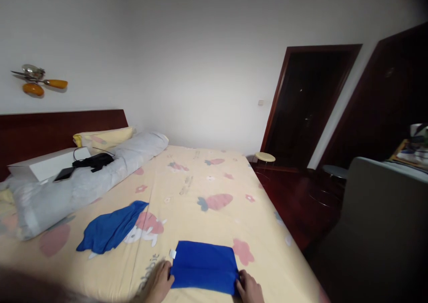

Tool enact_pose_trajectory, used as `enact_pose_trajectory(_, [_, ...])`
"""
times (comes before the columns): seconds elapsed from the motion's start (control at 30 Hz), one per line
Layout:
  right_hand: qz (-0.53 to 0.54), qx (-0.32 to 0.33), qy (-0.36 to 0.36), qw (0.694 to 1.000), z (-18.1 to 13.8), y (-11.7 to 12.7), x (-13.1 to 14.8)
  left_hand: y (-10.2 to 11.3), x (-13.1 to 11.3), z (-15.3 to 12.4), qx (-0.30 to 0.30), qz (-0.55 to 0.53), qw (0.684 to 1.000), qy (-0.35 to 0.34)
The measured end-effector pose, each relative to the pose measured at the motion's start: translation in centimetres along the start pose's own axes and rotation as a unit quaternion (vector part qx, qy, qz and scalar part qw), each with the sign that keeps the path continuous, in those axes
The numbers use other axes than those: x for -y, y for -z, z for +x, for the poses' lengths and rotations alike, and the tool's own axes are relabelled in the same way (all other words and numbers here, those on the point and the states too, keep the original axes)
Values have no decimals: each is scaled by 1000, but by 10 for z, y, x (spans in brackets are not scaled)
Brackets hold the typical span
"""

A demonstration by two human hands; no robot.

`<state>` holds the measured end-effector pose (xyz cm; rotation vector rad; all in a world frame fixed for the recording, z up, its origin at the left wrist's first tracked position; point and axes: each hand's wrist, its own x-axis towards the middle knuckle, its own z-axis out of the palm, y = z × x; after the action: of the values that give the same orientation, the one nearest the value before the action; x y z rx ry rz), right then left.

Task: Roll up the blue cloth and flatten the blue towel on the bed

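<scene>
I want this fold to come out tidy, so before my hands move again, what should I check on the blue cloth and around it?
1. Left hand on the left edge of the folded blue cloth: ok.
2. Right hand on its right corner: ok.
3. Cloth flat on the bed sheet: ok.
4. White tag tucked in: not ok, it sticks out.
5. Second blue cloth folded: not ok, it lies crumpled.
6. Layers underneath even: cannot tell.

The bed's (200,178) middle and far end lie open. A crumpled blue cloth (112,227) sits near its left side; a grey bolster (83,178) lines that edge.
</scene>
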<state>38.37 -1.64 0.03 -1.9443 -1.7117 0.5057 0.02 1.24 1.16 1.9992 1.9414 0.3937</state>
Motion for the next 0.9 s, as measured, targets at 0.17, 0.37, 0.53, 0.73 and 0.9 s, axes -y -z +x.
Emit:
enact_pose_trajectory(0.17, [-111, -112, 126, 980, -2, -33, 13, -34, -24, -5, -51, 47, 990, -121])
enact_pose_trajectory(0.37, [-136, -28, 336, 932, -13, -93, 40, -54, -67, -17, 86, 80, 937, -329])
enact_pose_trajectory(0.53, [-143, -49, 290, 945, -13, -78, 0, -24, -42, -18, 64, 113, 949, -286])
enact_pose_trajectory(0.73, [-136, 0, 222, 966, -7, -44, -31, -9, -14, -8, 56, 155, 957, -241])
enact_pose_trajectory(0.9, [-73, 17, 201, 977, 0, -20, -11, -9, 2, 7, 64, 135, 955, -258])
